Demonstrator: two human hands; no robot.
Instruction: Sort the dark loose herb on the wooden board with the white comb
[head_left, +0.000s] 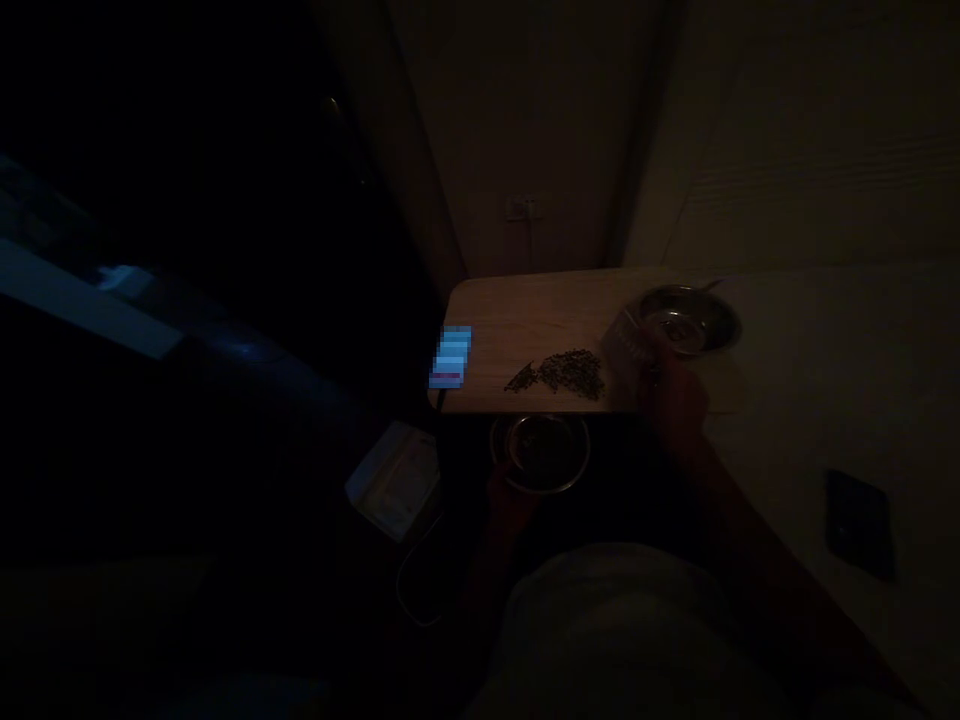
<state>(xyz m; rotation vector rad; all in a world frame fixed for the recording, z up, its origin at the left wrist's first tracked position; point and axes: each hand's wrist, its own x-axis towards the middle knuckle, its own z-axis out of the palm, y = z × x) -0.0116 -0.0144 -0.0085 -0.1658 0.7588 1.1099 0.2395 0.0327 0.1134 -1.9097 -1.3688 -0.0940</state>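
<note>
Below the near edge of a small wooden table (510, 310), my left hand (511, 495) grips a round metal bowl (577, 470) by its rim. The bowl's inside is too dark to make out. My right hand (679, 395) is closed over the table's right part, on a pale translucent piece (624, 345) whose kind I cannot tell. Just left of that piece, a pile of small dark grains (574, 373) lies spread on the wood. A second metal bowl (724, 325) stands beyond my right hand, with something indistinct inside.
A lit phone screen (451, 357) glows at the table's left end. On the pale surface to the right lies a dark flat object (860, 525). A pale box-like thing (397, 480) sits low on the left. A wall socket (523, 208) holds a plug. The room is very dark.
</note>
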